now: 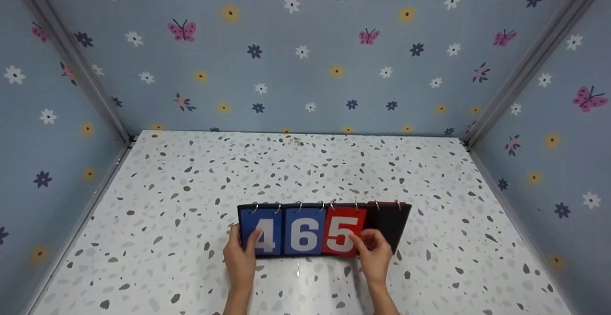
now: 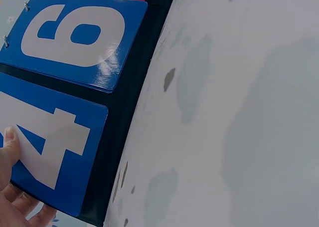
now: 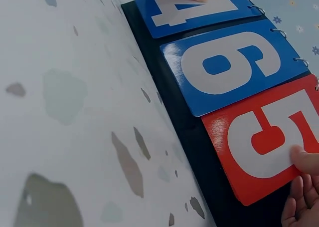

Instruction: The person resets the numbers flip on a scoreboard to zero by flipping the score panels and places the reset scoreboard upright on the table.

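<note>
A black flip scoreboard (image 1: 392, 222) with metal rings along its top edge stands tilted over the table in the head view. It shows a blue card with a 4 (image 1: 271, 217), a blue card with a 6 (image 1: 304, 234) and a red card with a 5 (image 1: 340, 231); its rightmost section is bare black. My left hand (image 1: 240, 260) grips the board's left end, thumb across the 4 card and fingers behind. With the thumb on its front and fingers at its right edge, my right hand (image 1: 375, 257) pinches the red 5 card, seen closely in the right wrist view.
Underneath is a white speckled table (image 1: 296, 172). Blue panels (image 1: 305, 67) printed with flowers and butterflies rise at the back and both sides, joined by grey corner posts (image 1: 534, 57).
</note>
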